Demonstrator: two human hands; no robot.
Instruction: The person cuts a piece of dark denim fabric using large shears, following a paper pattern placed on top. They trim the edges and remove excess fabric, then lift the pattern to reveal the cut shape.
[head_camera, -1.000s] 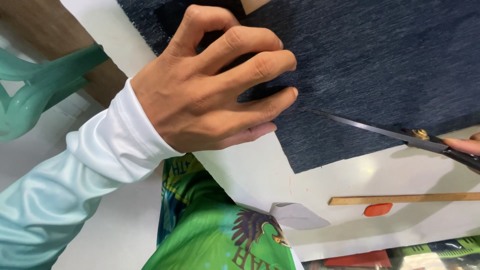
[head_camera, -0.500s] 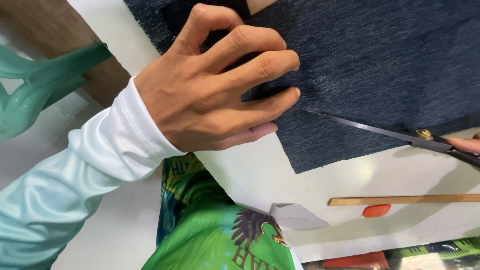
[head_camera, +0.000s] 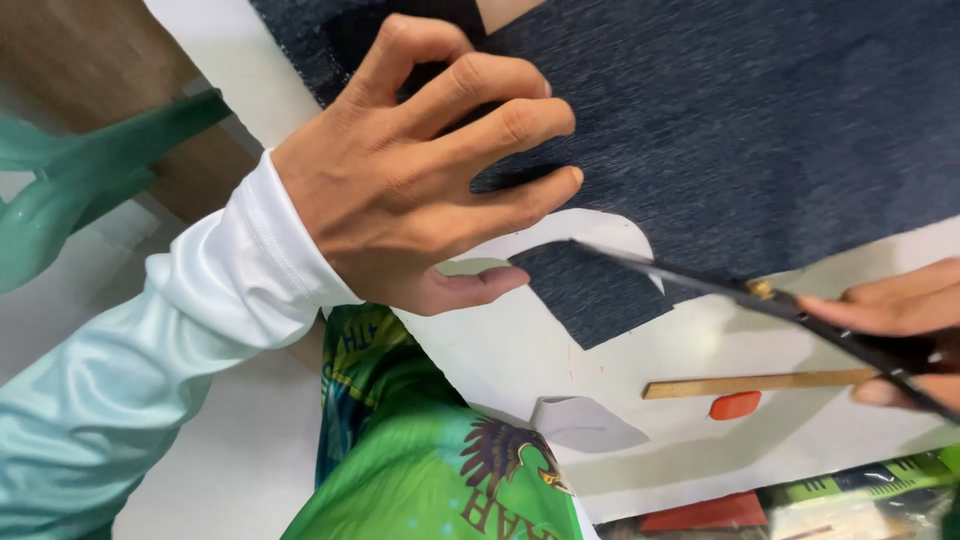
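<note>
Denim-dark fabric (head_camera: 760, 130) gets pinned under the spread, bent fingers (head_camera: 500, 125) of the left hand (head_camera: 400, 180), lying on the white table (head_camera: 520, 350). Right hand (head_camera: 900, 315) is closed round black scissors (head_camera: 700, 285), blades in the cut edge. Wooden ruler (head_camera: 750, 383) just beside it.

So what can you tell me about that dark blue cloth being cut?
The dark blue cloth is a flat sheet of finely ribbed fabric lying on a white table. The left hand presses its edge down with spread fingers. Scissors, held in the right hand, have cut a curve into its lower edge, leaving a small flap near the blades.
</note>
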